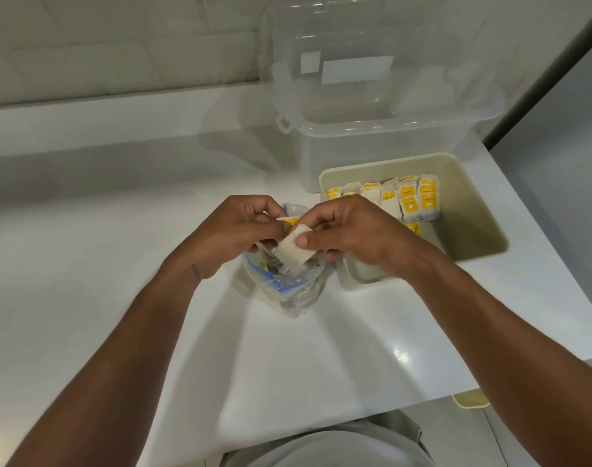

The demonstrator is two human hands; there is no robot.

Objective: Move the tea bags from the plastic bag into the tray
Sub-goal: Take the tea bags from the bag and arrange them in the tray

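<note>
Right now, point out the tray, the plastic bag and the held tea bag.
tray [463, 230]: head view, bare inside.
plastic bag [288, 291]: head view, lower front.
held tea bag [293, 254]: head view, paper middle.

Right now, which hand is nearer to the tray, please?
Right. The right hand is by the tray's near-left rim; the left hand is farther left, above the plastic bag.

Left forearm and right forearm, both bare, extend forward and converge at centre. Left hand: fingers curled, pinching one end of a tea bag. Right hand: knuckles up, gripping the same tea bag, thumb pressed on its upper face.
</note>
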